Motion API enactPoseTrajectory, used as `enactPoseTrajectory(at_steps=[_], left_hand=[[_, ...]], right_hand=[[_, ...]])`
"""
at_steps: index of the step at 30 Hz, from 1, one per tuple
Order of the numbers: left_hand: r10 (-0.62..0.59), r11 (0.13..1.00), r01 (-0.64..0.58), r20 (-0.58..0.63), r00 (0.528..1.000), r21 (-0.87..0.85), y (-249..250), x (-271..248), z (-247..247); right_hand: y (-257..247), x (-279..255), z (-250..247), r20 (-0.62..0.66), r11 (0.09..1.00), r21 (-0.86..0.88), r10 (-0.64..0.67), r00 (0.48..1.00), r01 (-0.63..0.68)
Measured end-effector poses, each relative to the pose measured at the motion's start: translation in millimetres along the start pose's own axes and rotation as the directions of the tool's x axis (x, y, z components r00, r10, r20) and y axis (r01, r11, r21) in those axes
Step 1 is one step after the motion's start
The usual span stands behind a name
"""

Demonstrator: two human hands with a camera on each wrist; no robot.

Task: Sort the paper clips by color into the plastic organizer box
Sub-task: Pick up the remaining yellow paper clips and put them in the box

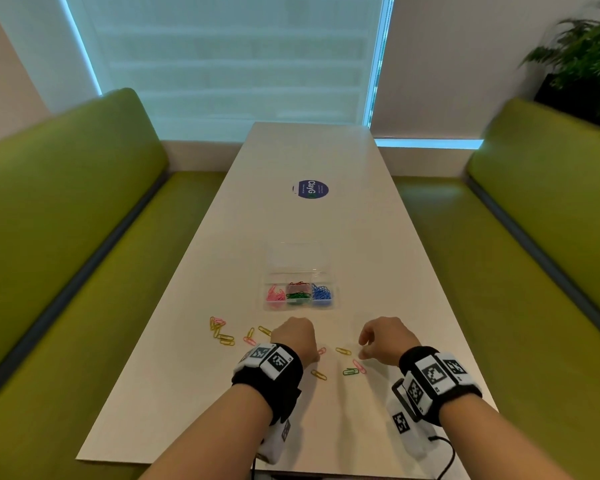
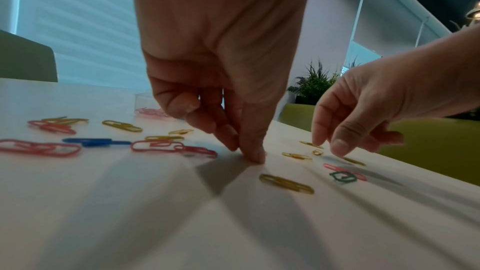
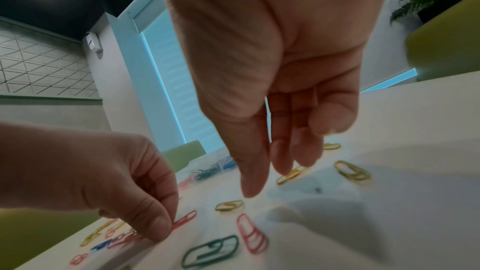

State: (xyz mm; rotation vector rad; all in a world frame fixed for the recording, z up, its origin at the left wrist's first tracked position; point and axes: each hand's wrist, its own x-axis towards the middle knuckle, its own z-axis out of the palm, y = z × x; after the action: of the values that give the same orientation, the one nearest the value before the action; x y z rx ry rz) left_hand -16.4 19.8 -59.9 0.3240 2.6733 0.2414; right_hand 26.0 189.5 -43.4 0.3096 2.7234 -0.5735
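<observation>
The plastic organizer box point(image 1: 298, 271) was seen at 12 o'clock of both hands, lid open, pink, green and blue clips already separated, presumably kept near for short drops. The left hand point(image 1: 293, 337) was pinched on a pink paper clip point(image 3: 185, 219) against the table point(image 1: 194, 403). The right hand point(image 1: 383, 336) was hovering, fingers apart, above a yellow paper clip point(image 3: 292, 175), probably the next pick.

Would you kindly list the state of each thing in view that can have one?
organizer box: lid open, part-filled with pink, red, green and blue clips.
loose paper clips: scattered on the table, unsorted.
green clip: flat on the table, touching a pink clip.
left hand: fingertips down at a pink clip; grip unclear.
right hand: open, holding nothing.
window blind: lowered.
</observation>
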Motion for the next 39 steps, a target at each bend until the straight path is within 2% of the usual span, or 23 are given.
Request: enactPoseTrajectory(at_steps=[8, 18, 23, 39], left_hand=[[0.023, 1.000, -0.023, 0.018, 1.000, -0.010, 0, -5, 1], [0.095, 0.994, -0.098, -0.087, 0.992, -0.038, 1, -13, -2], [0.134, 0.989, -0.139, -0.094, 0.986, -0.045, 2, -17, -4], [0.151, 0.975, -0.178, -0.195, 0.969, -0.131, -10, -13, -14]], right_hand=[[3, -7, 0, 0.001, 1.000, -0.003, 0.002, 1.000, -0.002], [3, -13, 10, 0.018, 1.000, 0.022, 0.021, 1.000, -0.022], [-2, -14, 11, 0.036, 0.999, -0.009, 0.037, 0.999, -0.036], [-10, -10, 9, 0.132, 0.997, 0.027, 0.065, 0.989, -0.069]])
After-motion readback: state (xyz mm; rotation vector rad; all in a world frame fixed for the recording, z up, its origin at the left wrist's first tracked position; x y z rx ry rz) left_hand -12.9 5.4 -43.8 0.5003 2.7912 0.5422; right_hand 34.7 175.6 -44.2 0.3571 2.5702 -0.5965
